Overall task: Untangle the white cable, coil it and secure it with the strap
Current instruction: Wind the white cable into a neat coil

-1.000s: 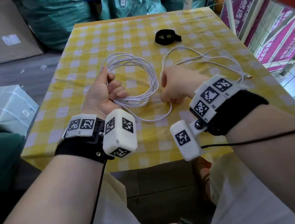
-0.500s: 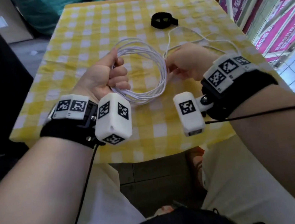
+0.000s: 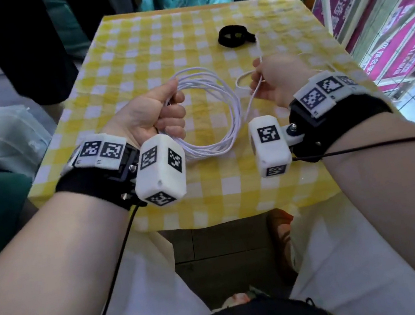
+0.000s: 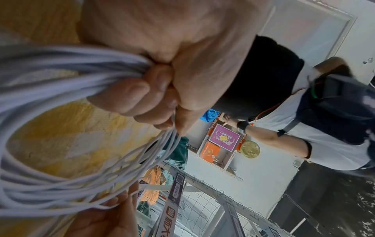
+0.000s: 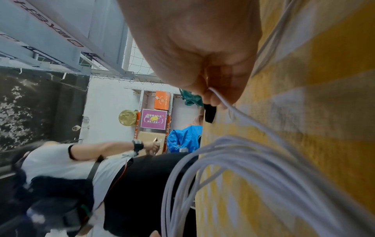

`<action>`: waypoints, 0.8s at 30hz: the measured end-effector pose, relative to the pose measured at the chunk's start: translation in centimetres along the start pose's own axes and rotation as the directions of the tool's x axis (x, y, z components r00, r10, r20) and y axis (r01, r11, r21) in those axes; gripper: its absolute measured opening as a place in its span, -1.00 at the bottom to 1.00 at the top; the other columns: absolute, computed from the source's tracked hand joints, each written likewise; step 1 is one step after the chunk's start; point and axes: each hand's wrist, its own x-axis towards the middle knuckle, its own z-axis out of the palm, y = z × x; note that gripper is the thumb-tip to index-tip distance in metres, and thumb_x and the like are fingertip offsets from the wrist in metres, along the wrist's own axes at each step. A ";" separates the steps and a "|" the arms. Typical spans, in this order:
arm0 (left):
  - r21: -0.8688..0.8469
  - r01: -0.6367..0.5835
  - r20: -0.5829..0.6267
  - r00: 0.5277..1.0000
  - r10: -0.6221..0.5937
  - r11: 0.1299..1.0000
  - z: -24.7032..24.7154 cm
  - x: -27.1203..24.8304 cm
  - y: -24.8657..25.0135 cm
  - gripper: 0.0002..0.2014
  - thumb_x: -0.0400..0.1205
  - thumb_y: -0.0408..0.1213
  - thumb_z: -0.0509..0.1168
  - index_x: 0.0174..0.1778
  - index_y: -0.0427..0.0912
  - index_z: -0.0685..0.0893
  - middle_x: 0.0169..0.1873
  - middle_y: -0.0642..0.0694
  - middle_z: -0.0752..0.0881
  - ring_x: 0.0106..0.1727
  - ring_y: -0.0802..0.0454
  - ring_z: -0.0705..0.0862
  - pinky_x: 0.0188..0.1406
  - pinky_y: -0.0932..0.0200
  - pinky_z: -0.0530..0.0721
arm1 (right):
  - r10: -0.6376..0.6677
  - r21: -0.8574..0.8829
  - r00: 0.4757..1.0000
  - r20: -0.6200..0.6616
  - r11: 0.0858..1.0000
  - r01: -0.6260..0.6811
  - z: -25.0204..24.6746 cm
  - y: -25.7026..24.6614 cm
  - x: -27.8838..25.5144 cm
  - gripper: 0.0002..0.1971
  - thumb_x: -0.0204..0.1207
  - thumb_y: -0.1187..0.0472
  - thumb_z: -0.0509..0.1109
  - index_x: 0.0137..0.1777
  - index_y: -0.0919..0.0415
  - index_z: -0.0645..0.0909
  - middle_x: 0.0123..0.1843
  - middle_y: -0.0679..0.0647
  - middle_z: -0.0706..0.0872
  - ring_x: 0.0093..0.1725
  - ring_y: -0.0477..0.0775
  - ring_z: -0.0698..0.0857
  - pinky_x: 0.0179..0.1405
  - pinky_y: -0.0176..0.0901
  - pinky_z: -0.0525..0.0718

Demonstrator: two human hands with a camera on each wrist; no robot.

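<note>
Coiling is nearly done: left hand point(image 3: 151, 114) clenches the white cable point(image 3: 217, 117) loops above the surface point(image 3: 207, 198), right hand point(image 3: 279, 78) pinches what looks like the last slack; next, fetch the strap point(image 3: 233, 36) lying beyond

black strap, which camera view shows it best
The head view: the black strap lies in full on the yellow checked tablecloth, beyond both hands, untouched. The right wrist view catches only a dark sliver of it past the right hand. The left wrist view does not show it.
</note>
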 end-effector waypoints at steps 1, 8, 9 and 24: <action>0.006 0.010 0.000 1.000 -0.010 1.000 0.0 0.0 0.0 -0.62 0.70 0.03 0.08 -0.38 -0.09 0.40 -0.73 0.10 0.19 -0.77 0.22 0.14 -0.75 0.39 0.17 | 0.006 0.031 1.000 -0.001 1.000 -0.006 -0.1 -0.2 -0.3 -0.72 0.68 0.39 0.02 -0.18 0.16 0.49 -0.42 0.05 0.46 -0.50 -0.05 0.46 -0.56 -0.27 0.57; 0.032 0.080 0.001 0.997 -0.080 0.996 0.9 0.0 0.2 -0.61 0.69 0.07 0.09 -0.34 -0.13 0.43 -0.73 0.09 0.21 -0.76 0.23 0.15 -0.66 0.39 0.08 | -0.260 -0.340 0.900 0.351 0.860 0.381 1.2 -0.9 -2.2 -0.66 0.60 0.40 0.13 0.15 0.09 0.68 -0.32 0.01 0.49 -0.54 -0.10 0.29 -0.60 -0.28 0.29; 0.034 0.091 0.002 0.996 -0.091 0.995 1.0 0.0 0.2 -0.61 0.68 0.09 0.10 -0.33 -0.13 0.43 -0.73 0.10 0.22 -0.77 0.23 0.15 -0.68 0.40 0.09 | -0.273 -0.365 0.879 0.392 0.831 0.420 1.5 -1.1 -2.5 -0.66 0.59 0.41 0.16 0.16 0.11 0.69 -0.33 0.01 0.51 -0.54 -0.10 0.30 -0.60 -0.29 0.28; 0.115 0.161 0.058 0.984 -0.168 0.980 1.2 -0.2 0.8 -0.60 0.67 0.11 0.07 -0.34 -0.11 0.45 -0.76 0.10 0.22 -0.79 0.25 0.16 -0.61 0.37 -0.02 | -0.157 -0.408 0.737 0.657 0.749 0.523 1.9 -0.9 -3.7 -0.68 0.70 0.06 0.16 0.21 0.21 0.65 -0.04 0.05 0.73 -0.20 -0.03 0.66 -0.13 -0.15 0.66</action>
